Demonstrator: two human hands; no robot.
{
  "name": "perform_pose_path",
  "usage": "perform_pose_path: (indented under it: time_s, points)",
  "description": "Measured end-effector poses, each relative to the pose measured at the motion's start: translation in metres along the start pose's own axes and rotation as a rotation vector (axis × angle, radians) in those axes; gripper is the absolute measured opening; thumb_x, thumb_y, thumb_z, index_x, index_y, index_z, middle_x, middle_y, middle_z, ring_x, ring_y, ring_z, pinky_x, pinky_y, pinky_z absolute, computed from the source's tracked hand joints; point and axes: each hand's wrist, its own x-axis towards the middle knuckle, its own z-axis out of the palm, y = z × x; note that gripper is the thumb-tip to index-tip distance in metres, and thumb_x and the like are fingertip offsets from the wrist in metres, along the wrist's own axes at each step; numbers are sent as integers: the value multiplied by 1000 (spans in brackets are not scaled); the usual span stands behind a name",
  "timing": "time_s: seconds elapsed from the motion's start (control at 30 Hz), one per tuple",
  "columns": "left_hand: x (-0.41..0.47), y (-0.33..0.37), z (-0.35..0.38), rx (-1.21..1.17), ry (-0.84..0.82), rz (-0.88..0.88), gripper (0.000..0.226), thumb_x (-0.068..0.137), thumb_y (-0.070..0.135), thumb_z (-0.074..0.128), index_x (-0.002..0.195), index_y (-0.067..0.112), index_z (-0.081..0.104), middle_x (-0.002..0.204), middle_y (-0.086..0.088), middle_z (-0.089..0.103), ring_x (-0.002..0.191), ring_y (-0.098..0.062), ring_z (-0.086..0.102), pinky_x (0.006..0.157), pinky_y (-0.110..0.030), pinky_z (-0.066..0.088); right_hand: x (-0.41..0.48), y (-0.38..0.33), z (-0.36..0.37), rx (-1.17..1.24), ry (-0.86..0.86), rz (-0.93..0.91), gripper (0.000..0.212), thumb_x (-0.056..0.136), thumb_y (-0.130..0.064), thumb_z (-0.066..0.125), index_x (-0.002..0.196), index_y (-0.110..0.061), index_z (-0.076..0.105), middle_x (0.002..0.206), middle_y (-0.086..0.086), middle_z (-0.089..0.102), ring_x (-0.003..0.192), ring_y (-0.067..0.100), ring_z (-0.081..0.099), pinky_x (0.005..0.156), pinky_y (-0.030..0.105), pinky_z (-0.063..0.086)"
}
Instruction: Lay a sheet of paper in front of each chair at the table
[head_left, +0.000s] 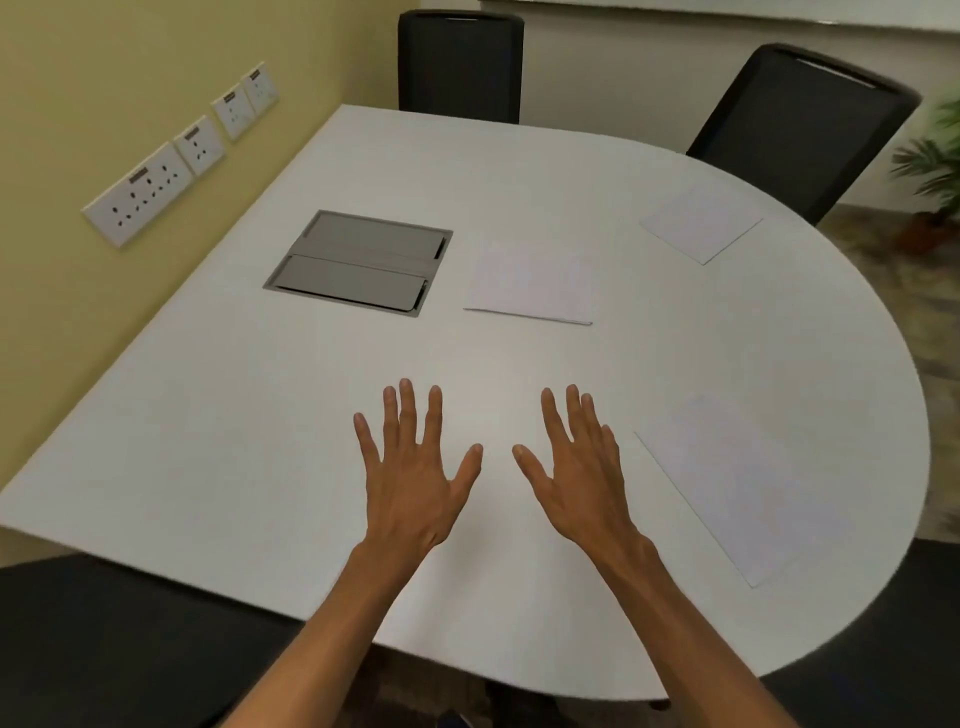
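My left hand and my right hand hover flat over the near middle of the white table, fingers spread, holding nothing. A thin stack of white paper lies at the table's centre. One sheet lies by the far right black chair. Another sheet lies at the near right edge, just right of my right hand. A second black chair stands at the far side with no paper before it.
A grey cable hatch is set into the table left of the stack. Wall sockets line the yellow wall on the left. A dark chair seat is at the near left, another dark seat at the near right. A potted plant stands far right.
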Motion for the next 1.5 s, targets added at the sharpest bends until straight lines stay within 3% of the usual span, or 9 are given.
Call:
perform_pose_path:
  time_s: [0.33,0.47,0.7,0.9,1.0,1.13,1.27,1.37,1.5]
  points:
    - [175,9,75,-116,-184,39,84,96,71,19,162,26,-6,170,-7,-16,156,-23,-22,124,-51,-16,172,56,41,-7,-30,94,74,100,-62,30,161,-30,1,170,4,-2,157,23,-3,122,42,-1]
    - [245,5,119,-350,-249,9,83,100,61,40,163,23,3,172,-6,-5,158,-20,-12,127,-43,-7,237,95,62,55,-54,170,70,102,-55,36,161,-23,17,169,9,11,156,26,8,123,48,14]
    - [350,-14,175,-538,-389,-281,90,94,45,66,160,6,20,169,-14,17,157,-27,12,127,-41,15,331,167,88,119,-31,375,58,102,-40,51,150,-9,40,154,17,39,143,33,33,113,46,31]
    - [420,-29,202,-755,-321,-549,77,86,34,78,150,7,45,152,-14,49,138,-31,48,114,-39,38,382,186,99,338,72,528,53,97,-31,61,142,-4,51,136,19,58,128,35,52,107,40,40]
    - [444,-34,215,-838,-287,-649,52,73,28,84,116,7,64,129,-16,61,113,-37,63,101,-41,51,400,187,102,395,162,612,44,94,-25,66,132,-2,60,126,18,67,118,32,61,98,34,45]
    - [462,-40,227,-868,-235,-702,24,80,7,80,94,5,61,102,-20,66,77,-31,62,77,-37,57,417,185,105,462,222,789,26,86,-14,72,109,-2,70,114,12,72,106,30,65,80,26,42]
    - [469,-42,231,-850,-255,-700,20,75,3,85,80,3,65,80,-13,68,62,-22,63,56,-26,53,425,185,103,545,220,921,23,78,-5,78,100,-1,73,107,14,74,101,31,69,81,30,52]
    - [470,-43,232,-858,-271,-740,21,69,-3,87,79,2,69,76,-11,69,59,-23,64,59,-26,56,430,188,99,592,162,1009,34,77,-6,82,107,4,70,111,19,72,104,35,69,90,43,59]
    - [468,-41,233,-887,-308,-783,22,63,-11,80,79,1,72,76,-15,69,61,-26,61,61,-29,53,430,193,94,616,102,1044,44,78,-11,85,115,5,68,117,19,70,109,34,68,95,43,57]
